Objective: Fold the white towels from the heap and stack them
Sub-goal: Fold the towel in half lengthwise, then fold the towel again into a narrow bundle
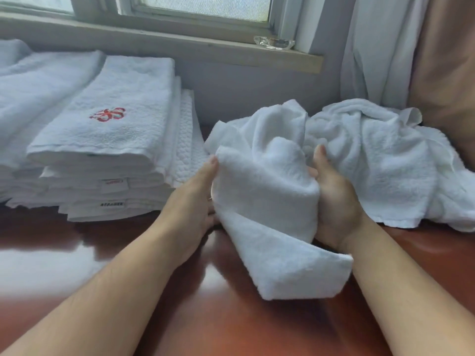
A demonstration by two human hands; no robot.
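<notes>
A crumpled white terry towel point(267, 206) is held up between both hands over the middle of a glossy reddish-brown wooden table point(231, 317), with its lower corner drooping down to the tabletop near the right forearm. The left hand point(195, 201) grips the towel's left edge: its thumb lies against the front of the cloth and its fingers are tucked out of sight behind it. The right hand point(334, 201) holds the opposite side, palm turned inward and thumb pointing up, with its fingers curled into the folds, where they are mostly hidden. Just behind and to the right, touching the held towel, lies the loose heap of rumpled white towels point(380, 160), spread across the table's far right corner. On the left side of the table stands a tall stack of folded white towels point(110, 160); the top one bears a small red embroidered emblem point(108, 114), and sewn labels show on the edges of lower layers. Further folded white cloth point(33, 88) lies beside that stack at the far left. Along the wall behind runs a pale grey window sill point(180, 44) carrying a clear glass dish point(274, 42). A white curtain point(380, 47) and a tan drape point(447, 73) hang at the right.
</notes>
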